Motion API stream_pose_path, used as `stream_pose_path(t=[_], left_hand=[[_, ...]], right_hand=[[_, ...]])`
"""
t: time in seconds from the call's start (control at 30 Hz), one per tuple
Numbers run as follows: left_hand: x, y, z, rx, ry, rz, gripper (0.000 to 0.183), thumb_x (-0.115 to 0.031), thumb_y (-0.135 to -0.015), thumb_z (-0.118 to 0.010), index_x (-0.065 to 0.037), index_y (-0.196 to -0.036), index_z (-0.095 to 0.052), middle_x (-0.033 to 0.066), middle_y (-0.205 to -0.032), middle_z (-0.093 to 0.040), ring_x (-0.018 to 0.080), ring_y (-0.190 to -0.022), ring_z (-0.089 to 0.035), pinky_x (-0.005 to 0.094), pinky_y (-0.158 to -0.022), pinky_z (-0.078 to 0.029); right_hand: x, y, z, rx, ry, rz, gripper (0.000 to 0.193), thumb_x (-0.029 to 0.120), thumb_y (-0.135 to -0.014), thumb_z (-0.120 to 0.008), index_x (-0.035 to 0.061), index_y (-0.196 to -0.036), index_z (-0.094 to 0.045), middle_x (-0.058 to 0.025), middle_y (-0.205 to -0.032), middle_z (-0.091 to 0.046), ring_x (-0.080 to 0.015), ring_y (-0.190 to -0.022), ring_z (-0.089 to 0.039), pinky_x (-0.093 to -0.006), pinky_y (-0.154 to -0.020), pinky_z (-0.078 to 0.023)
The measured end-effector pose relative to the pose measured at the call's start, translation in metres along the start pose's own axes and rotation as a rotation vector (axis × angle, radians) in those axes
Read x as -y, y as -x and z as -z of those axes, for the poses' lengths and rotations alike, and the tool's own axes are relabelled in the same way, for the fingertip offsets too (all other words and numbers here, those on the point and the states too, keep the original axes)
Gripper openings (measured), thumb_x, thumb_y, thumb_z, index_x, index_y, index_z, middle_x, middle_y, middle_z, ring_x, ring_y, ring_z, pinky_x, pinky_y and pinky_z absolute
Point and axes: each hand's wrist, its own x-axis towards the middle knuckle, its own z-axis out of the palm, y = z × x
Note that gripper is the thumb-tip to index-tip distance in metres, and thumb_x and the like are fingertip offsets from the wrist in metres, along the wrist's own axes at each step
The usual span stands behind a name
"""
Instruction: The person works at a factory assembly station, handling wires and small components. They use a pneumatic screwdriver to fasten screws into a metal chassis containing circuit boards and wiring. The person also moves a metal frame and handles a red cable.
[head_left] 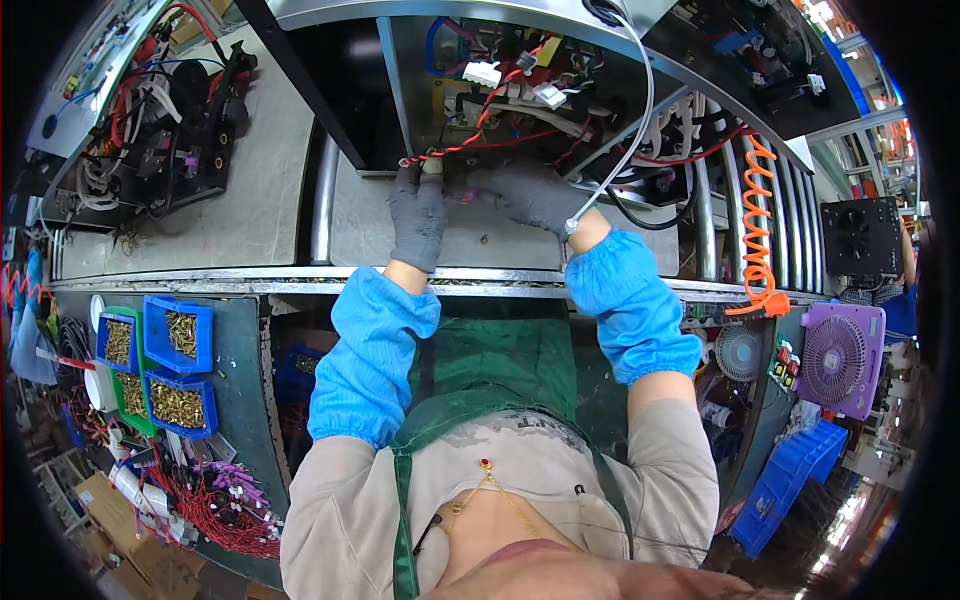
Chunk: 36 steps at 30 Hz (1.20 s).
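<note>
Wire handling, seemingly: left hand [416, 215] (11 o'clock) at red wire [482, 122], right hand [527, 198] (1 o'clock) blurred; hands apart, can't tell grips. Next likely needs steady guiding.

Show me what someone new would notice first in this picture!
Probably the bright blue sleeve covers in the middle, leading to the gray-gloved left hand and blurry right hand near a twisted red wire. Next might come the orange coiled hose on the right and the purple fan below it. On the left, blue bins hold small brass-coloured parts.
</note>
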Motion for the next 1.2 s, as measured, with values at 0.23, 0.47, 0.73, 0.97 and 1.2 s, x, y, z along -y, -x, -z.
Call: stream_pose_path(t=[0.23, 0.47, 0.73, 0.97, 1.2], left_hand=[[0.007, -0.006, -0.01, -0.105, 0.218, -0.018, 0.019, -0.026, -0.092, -0.055, -0.007, -0.093, -0.059, -0.0004, -0.071, -0.055, 0.0072, -0.057, -0.046, 0.0233, -0.051, -0.035], [-0.001, 0.0, -0.015, -0.004, 0.374, -0.002, 0.02, -0.025, -0.092, -0.054, -0.006, -0.092, -0.058, -0.0007, -0.07, -0.055, 0.0069, -0.058, -0.046, 0.0228, -0.05, -0.035], [-0.012, 0.005, 0.002, 0.062, 0.099, 0.032, 0.023, -0.025, -0.091, -0.056, -0.003, -0.098, -0.058, 0.0028, -0.075, -0.058, 0.0091, -0.06, -0.052, 0.0252, -0.054, -0.044], [-0.021, 0.005, -0.009, 0.139, -0.118, -0.159, 0.024, -0.027, -0.089, -0.058, -0.003, -0.093, -0.062, 0.006, -0.076, -0.061, 0.014, -0.061, -0.057, 0.0295, -0.056, -0.048], [-0.017, -0.002, -0.004, 0.175, -0.216, -0.114, 0.032, -0.031, -0.09, -0.055, -0.003, -0.103, -0.061, 0.0109, -0.082, -0.062, 0.0164, -0.071, -0.059, 0.0291, -0.06, -0.046]], right_hand=[[0.018, -0.025, -0.001, -0.238, 0.066, -0.237, 0.022, 0.023, -0.08, -0.055, 0.0088, -0.092, -0.066, -0.013, -0.074, -0.063, -0.0284, -0.072, -0.061, -0.0398, -0.064, -0.047], [0.009, -0.007, 0.006, -0.189, -0.058, -0.062, 0.024, 0.027, -0.084, -0.054, 0.0095, -0.095, -0.066, -0.0139, -0.084, -0.063, -0.0323, -0.077, -0.059, -0.042, -0.069, -0.046], [0.025, -0.016, -0.014, -0.278, 0.259, -0.422, 0.023, 0.026, -0.08, -0.056, 0.0103, -0.094, -0.065, -0.0151, -0.09, -0.061, -0.0336, -0.084, -0.057, -0.0442, -0.075, -0.045], [0.023, -0.006, -0.024, -0.504, 0.195, -0.345, 0.023, 0.028, -0.083, -0.052, 0.0105, -0.095, -0.062, -0.0107, -0.092, -0.062, -0.0304, -0.089, -0.058, -0.0424, -0.073, -0.048], [0.024, -0.001, -0.016, -0.429, 0.131, -0.312, 0.024, 0.029, -0.084, -0.053, 0.0121, -0.099, -0.063, -0.0099, -0.094, -0.062, -0.0308, -0.09, -0.058, -0.0421, -0.074, -0.048]])
